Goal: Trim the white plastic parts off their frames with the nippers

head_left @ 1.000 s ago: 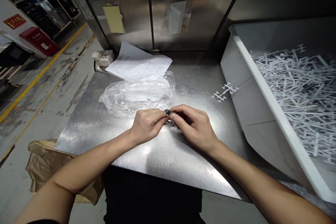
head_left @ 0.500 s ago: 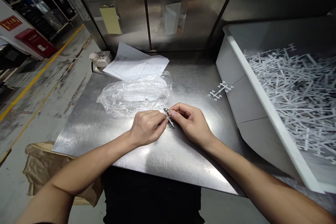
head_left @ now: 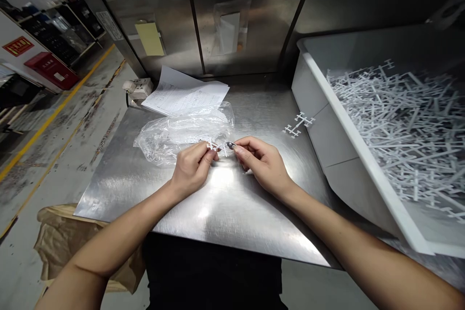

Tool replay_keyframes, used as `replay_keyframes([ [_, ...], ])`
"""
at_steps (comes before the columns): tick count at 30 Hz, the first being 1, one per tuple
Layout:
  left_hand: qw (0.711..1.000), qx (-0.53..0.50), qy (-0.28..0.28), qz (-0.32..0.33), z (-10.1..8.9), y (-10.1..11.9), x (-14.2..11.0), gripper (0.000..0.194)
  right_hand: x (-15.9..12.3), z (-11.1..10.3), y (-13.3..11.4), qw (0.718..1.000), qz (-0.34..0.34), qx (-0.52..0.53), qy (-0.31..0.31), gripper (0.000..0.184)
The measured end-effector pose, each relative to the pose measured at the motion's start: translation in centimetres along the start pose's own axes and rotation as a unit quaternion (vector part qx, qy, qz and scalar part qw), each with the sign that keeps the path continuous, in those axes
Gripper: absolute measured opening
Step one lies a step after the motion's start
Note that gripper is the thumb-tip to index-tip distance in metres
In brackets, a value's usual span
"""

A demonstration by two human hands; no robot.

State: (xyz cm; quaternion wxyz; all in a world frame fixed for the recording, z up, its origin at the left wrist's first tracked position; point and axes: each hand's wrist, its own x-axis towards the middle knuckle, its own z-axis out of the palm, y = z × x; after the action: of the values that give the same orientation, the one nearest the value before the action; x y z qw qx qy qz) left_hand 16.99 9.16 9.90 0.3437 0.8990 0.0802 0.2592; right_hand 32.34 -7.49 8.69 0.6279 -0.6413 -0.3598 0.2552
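Observation:
My left hand [head_left: 192, 165] is closed in a pinch on a small white branched plastic frame [head_left: 212, 145], whose crossed arms stick up past the fingertips. Thumb and forefinger of my right hand [head_left: 264, 162] grip a small dark, shiny metal tool [head_left: 231, 145]. The rounded tip of this tool points left at the white piece, with a narrow gap between the two; its exact kind is hidden by the fingers. Both hands hover over the steel table [head_left: 232, 218]. Just behind them lies a crumpled clear plastic bag [head_left: 174, 133] with white bits visible through it.
A similar white branched frame [head_left: 299, 125] lies beside a large grey-white bin [head_left: 319, 121] heaped with white plastic frames [head_left: 403, 131]. Printed sheets [head_left: 187, 89] and a power socket [head_left: 140, 88] are at the back left. Brown paper [head_left: 61, 237] sits below the table's left edge.
My hands have drawn apart, the left one moving left with the white frame turned upward. The metal tool stays in my right hand. The whole view has shifted slightly.

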Motion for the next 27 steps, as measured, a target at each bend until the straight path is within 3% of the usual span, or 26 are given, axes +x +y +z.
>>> replay_keyframes([
  [15, 0.999, -0.041, 0.015, 0.003, 0.06, -0.39, 0.33, 0.037, -0.50, -0.29, -0.63, 0.985, -0.098, -0.145, 0.003, 0.014],
  [27, 0.998, -0.043, -0.019, 0.039, -0.49, -0.43, 0.62, 0.031, -0.42, -0.65, -0.83, 0.968, -0.163, -0.193, -0.010, 0.011],
])
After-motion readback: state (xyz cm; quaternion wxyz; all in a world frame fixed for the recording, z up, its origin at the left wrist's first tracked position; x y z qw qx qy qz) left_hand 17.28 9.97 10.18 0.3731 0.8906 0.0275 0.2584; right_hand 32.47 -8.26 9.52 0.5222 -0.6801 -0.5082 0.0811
